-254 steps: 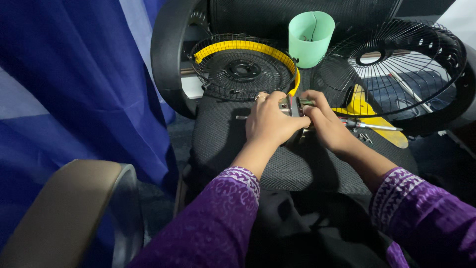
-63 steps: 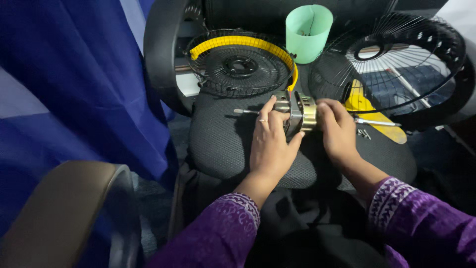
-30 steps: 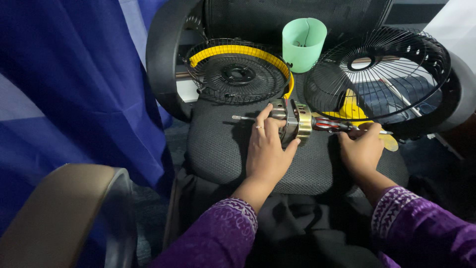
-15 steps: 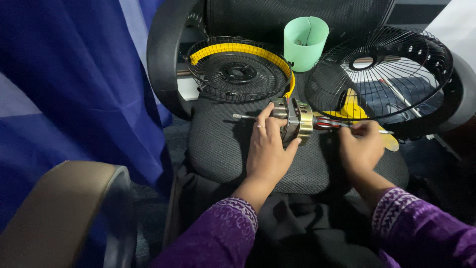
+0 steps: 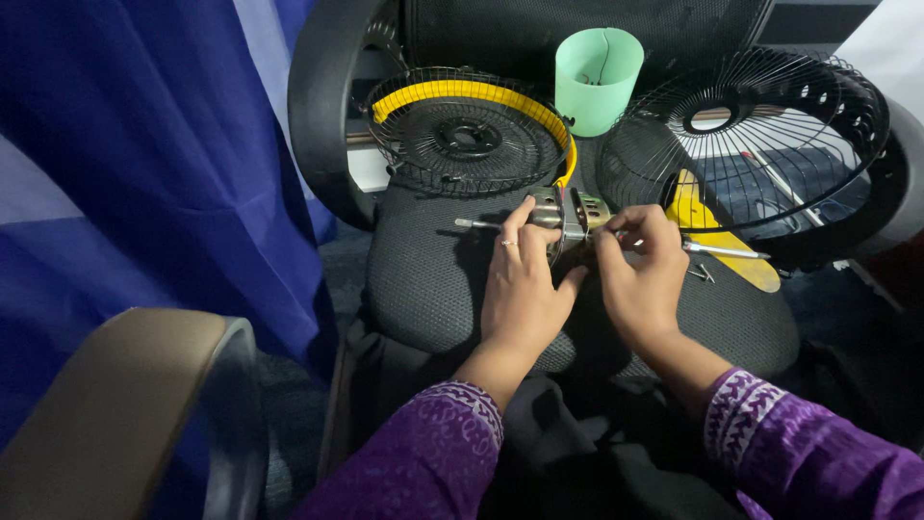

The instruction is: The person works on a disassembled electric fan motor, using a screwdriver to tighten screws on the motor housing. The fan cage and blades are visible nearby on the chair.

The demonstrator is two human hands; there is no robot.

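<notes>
Hands, two: left hand (image 5: 521, 279) and right hand (image 5: 643, 272) grip one fan motor (image 5: 570, 214).

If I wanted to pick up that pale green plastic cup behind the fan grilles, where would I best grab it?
Probably around the side wall of the pale green plastic cup, reaching down from above. It stands upright and open-topped between the yellow-rimmed fan grille and the black wire fan guard, which crowd both its sides.
</notes>
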